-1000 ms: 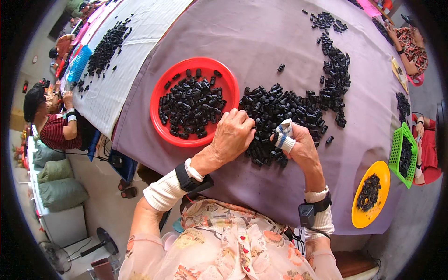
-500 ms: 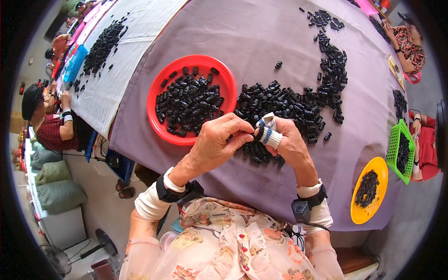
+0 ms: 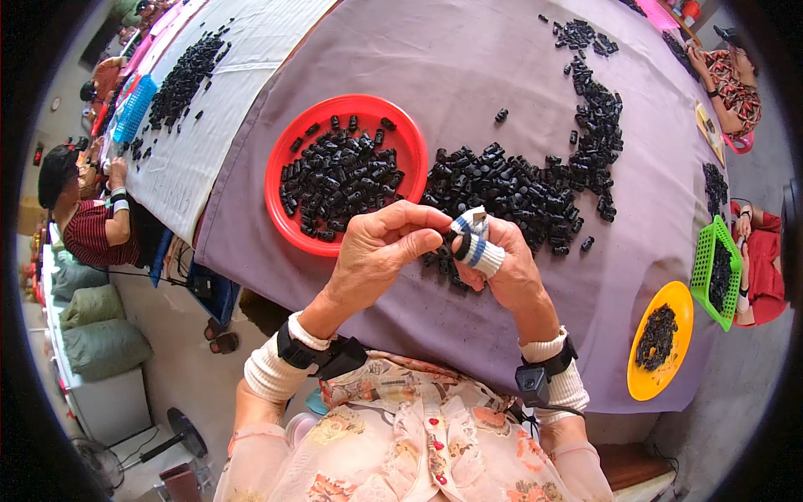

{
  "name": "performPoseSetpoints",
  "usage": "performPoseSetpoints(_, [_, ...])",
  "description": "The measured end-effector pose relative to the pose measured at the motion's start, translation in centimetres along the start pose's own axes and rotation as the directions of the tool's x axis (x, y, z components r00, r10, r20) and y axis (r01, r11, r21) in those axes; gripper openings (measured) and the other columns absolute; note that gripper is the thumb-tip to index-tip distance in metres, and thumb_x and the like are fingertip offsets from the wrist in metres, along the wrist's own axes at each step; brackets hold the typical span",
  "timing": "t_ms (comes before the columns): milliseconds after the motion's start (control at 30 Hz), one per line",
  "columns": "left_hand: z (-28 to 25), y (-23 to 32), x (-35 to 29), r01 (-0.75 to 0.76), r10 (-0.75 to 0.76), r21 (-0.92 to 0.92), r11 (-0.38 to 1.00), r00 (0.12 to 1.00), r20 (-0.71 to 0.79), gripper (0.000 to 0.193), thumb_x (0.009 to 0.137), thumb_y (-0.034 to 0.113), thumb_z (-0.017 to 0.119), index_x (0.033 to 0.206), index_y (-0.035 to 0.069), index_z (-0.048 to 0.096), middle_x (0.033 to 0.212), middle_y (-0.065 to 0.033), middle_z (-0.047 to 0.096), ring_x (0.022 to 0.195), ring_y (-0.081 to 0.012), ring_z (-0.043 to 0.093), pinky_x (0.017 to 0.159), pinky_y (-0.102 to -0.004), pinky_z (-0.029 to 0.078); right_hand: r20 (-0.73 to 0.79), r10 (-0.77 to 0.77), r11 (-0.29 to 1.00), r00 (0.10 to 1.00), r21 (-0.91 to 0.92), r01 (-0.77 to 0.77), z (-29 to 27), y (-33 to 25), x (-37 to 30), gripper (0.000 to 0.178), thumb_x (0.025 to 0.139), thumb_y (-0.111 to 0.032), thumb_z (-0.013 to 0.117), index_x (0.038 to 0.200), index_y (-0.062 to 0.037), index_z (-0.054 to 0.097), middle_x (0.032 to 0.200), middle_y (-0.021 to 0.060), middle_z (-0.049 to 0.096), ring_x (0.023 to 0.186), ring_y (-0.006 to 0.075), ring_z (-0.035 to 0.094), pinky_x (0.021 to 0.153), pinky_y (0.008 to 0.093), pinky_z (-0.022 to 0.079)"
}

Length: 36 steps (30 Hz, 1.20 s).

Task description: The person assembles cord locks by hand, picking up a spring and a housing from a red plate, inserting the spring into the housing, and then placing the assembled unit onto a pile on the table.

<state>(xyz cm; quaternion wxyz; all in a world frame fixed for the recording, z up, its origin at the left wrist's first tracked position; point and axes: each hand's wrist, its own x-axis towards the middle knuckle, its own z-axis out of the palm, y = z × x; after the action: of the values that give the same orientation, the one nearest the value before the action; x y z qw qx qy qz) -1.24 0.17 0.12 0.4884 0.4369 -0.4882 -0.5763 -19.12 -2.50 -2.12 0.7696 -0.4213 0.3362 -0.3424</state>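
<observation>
My left hand [image 3: 378, 253] and my right hand [image 3: 512, 266] meet above the near edge of a heap of small black cylindrical parts [image 3: 502, 188]. White and blue cloth covers wrap the right thumb and forefinger. Between those covered fingers a small black part [image 3: 456, 243] shows, mostly hidden. My left thumb and forefinger are bent close together beside it, their tips at the right fingers; what they pinch is too small to make out. Under and beyond my left hand, a red round tray [image 3: 276, 180] holds many similar black parts.
The mauve tablecloth [image 3: 401, 58] bears a trail of black parts toward the far right. A yellow plate [image 3: 684, 309] with black bits and a green basket [image 3: 698, 272] stand at right. People sit around; a white-covered table [image 3: 251, 50] adjoins at left.
My right hand has shifted slightly left and toward me. The left forefinger and thumb have moved a little apart and left. The red tray and heap look unchanged.
</observation>
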Motion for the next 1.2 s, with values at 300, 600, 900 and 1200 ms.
performPoseSetpoints(300, [0.2, -0.5, 0.4, 0.047, -0.052, -0.094, 0.994, 0.997, -0.05, 0.019, 0.083, 0.007, 0.063, 0.101, -0.001, 0.061, 0.092, -0.0052, 0.064, 0.081, -0.0082, 0.059, 0.071, -0.0204, 0.049, -0.083, -0.141, 0.929, 0.987, -0.356, 0.102, 0.9, -0.6, -0.5, 0.018, 0.077, -0.015, 0.071, 0.086, -0.0038, 0.061, 0.065, -0.0059, 0.055, 0.056, 0.0006, 0.045, 0.05, 0.0178, 0.039])
performPoseSetpoints(600, [-0.2, -1.2, 0.1, 0.113, -0.111, -0.285, 0.952, 0.994, 0.023, 0.025, 0.085, 0.011, 0.062, 0.106, -0.002, 0.058, 0.096, -0.0067, 0.063, 0.081, -0.0093, 0.059, 0.073, -0.023, 0.049, -0.102, -0.163, 0.942, 0.981, -0.312, 0.124, 1.1, -0.5, -0.7, 0.018, 0.077, -0.015, 0.071, 0.086, -0.0047, 0.06, 0.066, -0.0066, 0.054, 0.057, 0.0009, 0.044, 0.051, 0.0179, 0.038])
performPoseSetpoints(900, [-0.6, -0.6, -0.1, 0.181, -0.147, -0.576, 0.798, 0.984, 0.104, 0.024, 0.088, 0.016, 0.057, 0.107, 0.001, 0.057, 0.092, -0.0078, 0.063, 0.084, -0.0134, 0.062, 0.075, -0.0286, 0.052, -0.081, -0.122, 0.928, 0.989, -0.362, 0.084, 0.9, -1.6, -0.6, 0.026, 0.073, -0.02, 0.076, 0.083, -0.0061, 0.056, 0.063, -0.0057, 0.051, 0.055, 0.0015, 0.042, 0.049, 0.0193, 0.036])
performPoseSetpoints(1200, [-0.3, -0.2, -0.5, 0.223, -0.171, -0.591, 0.775, 0.975, 0.145, 0.026, 0.09, 0.014, 0.055, 0.112, -0.001, 0.056, 0.092, -0.0087, 0.064, 0.085, -0.0134, 0.062, 0.078, -0.0294, 0.051, 0.108, -0.195, 0.777, 0.975, -0.589, 0.221, 0.5, -1.5, 0.4, 0.037, 0.068, -0.032, 0.076, 0.083, -0.0033, 0.057, 0.063, 0.0053, 0.055, 0.055, 0.0128, 0.049, 0.052, 0.0288, 0.04])
